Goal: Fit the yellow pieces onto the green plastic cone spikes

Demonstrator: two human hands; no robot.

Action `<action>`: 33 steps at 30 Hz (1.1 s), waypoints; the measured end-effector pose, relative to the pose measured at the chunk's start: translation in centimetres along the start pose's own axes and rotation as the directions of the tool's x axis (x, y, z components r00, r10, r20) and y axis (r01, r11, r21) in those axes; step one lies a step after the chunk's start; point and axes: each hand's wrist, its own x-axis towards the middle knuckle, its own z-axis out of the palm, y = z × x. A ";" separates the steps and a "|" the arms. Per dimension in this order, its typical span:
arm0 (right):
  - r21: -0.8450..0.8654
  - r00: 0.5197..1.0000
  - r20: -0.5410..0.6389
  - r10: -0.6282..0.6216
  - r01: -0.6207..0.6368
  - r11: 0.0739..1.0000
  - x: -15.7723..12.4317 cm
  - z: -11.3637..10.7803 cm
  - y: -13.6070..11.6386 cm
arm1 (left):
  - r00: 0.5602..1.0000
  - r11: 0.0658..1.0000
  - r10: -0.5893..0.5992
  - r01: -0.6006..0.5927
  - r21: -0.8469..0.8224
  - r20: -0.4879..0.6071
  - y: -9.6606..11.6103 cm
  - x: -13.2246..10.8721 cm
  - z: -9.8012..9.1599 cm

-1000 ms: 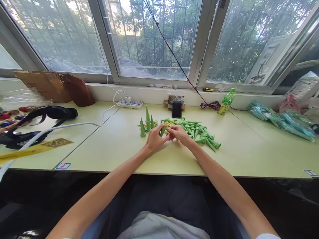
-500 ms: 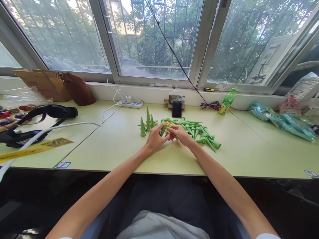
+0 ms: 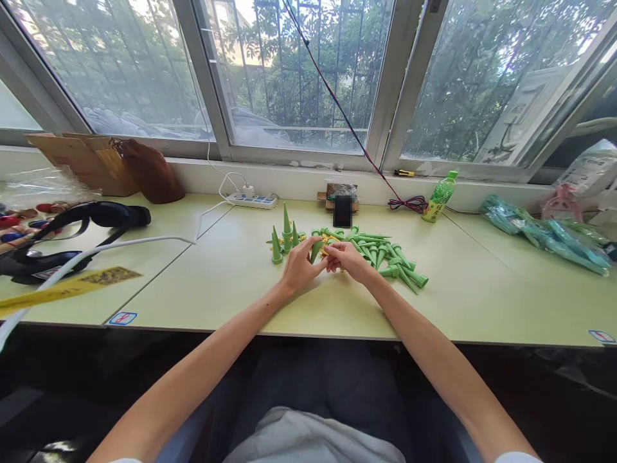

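My left hand (image 3: 299, 266) and my right hand (image 3: 348, 260) meet over the pale green table (image 3: 231, 289). The left fingers pinch a green cone spike (image 3: 315, 250). The right fingers are closed on a small yellow part (image 3: 324, 251) held against that spike's end. To the right lies a pile of green cone spikes (image 3: 388, 256) on their sides. Left of my hands, three green cone spikes (image 3: 284, 238) stand upright. Small yellow parts (image 3: 326, 239) lie scattered just behind my hands.
A dark phone (image 3: 342, 211) stands against the sill, a white power strip (image 3: 253, 201) left of it. A green bottle (image 3: 438, 197) and coiled wire (image 3: 407, 204) sit back right, teal packets (image 3: 540, 233) far right. Black headgear (image 3: 72, 226) and a white cable (image 3: 110, 247) lie left.
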 end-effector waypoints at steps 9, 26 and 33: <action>-0.047 0.981 -0.105 -0.161 0.157 0.986 0.1 0.2 0.1 | 0.997 0.992 -0.072 0.075 -0.103 0.026 -0.1 0.0 0.0; -0.491 0.901 -0.104 -0.420 0.321 0.810 -0.3 0.4 0.1 | 0.924 0.857 -0.379 0.370 -0.360 0.048 -0.3 0.6 -0.2; -0.515 0.896 -0.025 -0.442 0.368 0.774 -0.4 0.4 0.4 | 0.917 0.829 -0.390 0.388 -0.403 0.081 -0.4 0.5 -0.4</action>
